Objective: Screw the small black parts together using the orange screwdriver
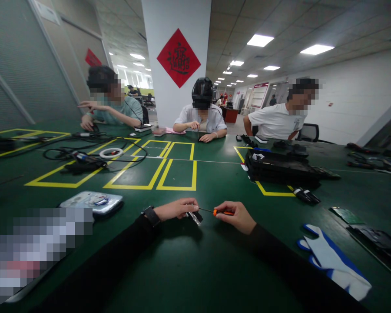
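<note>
My left hand (179,208), with a dark watch on its wrist, is closed on a small black and silver metal part (195,218) that hangs below the fingers. In my right hand (237,216) is a screwdriver (217,212) with an orange and black handle, held in a pinch. Its thin shaft points left, and the tip reaches the fingers of my left hand, where it is partly hidden. Whether the tip touches the metal part I cannot tell. Both hands are just above the green table (182,269).
A phone (94,202) lies left of my hands, beside a blurred-out object. White and blue gloves (335,261) and a green circuit board (347,215) lie to the right. Black equipment (276,167) is stacked farther back. Cables (84,158) lie at left. Three people sit across the table.
</note>
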A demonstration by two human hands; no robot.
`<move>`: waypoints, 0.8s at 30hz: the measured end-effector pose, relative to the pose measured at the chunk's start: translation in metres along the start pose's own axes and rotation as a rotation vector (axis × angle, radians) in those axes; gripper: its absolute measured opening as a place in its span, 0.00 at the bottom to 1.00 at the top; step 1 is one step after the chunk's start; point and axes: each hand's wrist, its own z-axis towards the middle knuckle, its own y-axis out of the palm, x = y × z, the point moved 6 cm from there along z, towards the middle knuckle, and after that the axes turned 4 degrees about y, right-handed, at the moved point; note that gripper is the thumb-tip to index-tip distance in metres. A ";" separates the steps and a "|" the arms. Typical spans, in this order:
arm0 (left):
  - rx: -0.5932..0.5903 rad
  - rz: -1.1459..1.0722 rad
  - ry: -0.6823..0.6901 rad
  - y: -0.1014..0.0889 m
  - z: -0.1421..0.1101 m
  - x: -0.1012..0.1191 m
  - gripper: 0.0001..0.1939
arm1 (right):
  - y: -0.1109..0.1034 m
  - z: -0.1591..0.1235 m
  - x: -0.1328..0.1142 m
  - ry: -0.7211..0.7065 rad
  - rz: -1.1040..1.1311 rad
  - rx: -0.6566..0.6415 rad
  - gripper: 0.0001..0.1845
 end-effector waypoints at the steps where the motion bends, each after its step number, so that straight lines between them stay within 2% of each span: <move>1: 0.040 -0.011 0.018 0.000 0.001 -0.001 0.16 | -0.001 -0.001 -0.001 -0.006 -0.004 0.020 0.13; 4: 0.172 -0.013 0.074 -0.001 0.002 -0.003 0.18 | -0.003 -0.003 -0.006 -0.043 -0.060 0.061 0.11; 7: 0.288 -0.023 0.072 -0.001 0.000 -0.005 0.21 | -0.005 -0.005 -0.009 -0.085 -0.122 0.087 0.10; 12: 0.352 -0.117 0.085 0.004 -0.004 -0.001 0.24 | -0.003 -0.008 -0.011 -0.121 -0.150 0.112 0.09; 15: 0.329 -0.153 0.118 0.005 -0.004 0.002 0.22 | 0.001 -0.010 -0.010 -0.129 -0.160 0.118 0.09; 20: 0.131 -0.325 0.088 0.011 -0.001 -0.006 0.21 | 0.005 -0.013 -0.011 -0.131 -0.235 0.129 0.07; 24: 0.096 -0.398 0.139 0.006 0.002 -0.013 0.20 | 0.006 -0.014 -0.013 -0.154 -0.261 0.134 0.08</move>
